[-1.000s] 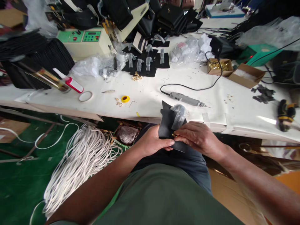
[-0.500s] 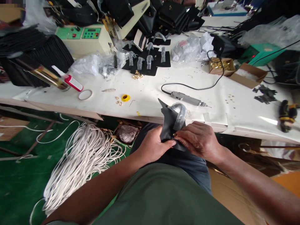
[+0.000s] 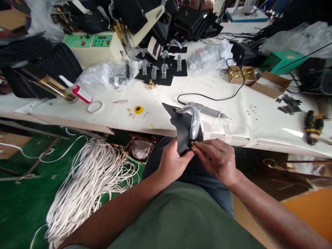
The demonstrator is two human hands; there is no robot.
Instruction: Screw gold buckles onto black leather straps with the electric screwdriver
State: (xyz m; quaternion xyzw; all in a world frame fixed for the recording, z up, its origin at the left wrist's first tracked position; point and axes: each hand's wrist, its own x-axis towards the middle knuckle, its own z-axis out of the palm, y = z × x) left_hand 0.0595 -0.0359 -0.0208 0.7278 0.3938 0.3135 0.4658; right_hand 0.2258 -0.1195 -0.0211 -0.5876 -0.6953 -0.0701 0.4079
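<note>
My left hand (image 3: pixel 171 159) grips the lower left edge of a black leather panel (image 3: pixel 183 128), thumb pressed on its face. The panel is tilted in front of the table's edge. A curved handle (image 3: pixel 195 121) in clear plastic wrap is fixed to it. At the handle's lower end sits a small gold fitting (image 3: pixel 192 143), which my right hand (image 3: pixel 220 156) pinches between thumb and fingers. Those fingertips partly hide the fitting. Just behind the panel, a grey rotary tool (image 3: pixel 209 111) with a thin bit lies on the table.
Further back lie black panels (image 3: pixel 168 80) with wrapped handles, beside a pile of gold fittings (image 3: pixel 151 85). A yellow tape roll (image 3: pixel 139 109) and a red bottle (image 3: pixel 83 94) are on the left. Pliers (image 3: pixel 313 127) lie at right. White cord (image 3: pixel 85 193) heaps on the floor.
The panel has tipped so that its face shows more, and its upper corner has moved left and up. Both hands keep hold, the right still at the gold fitting.
</note>
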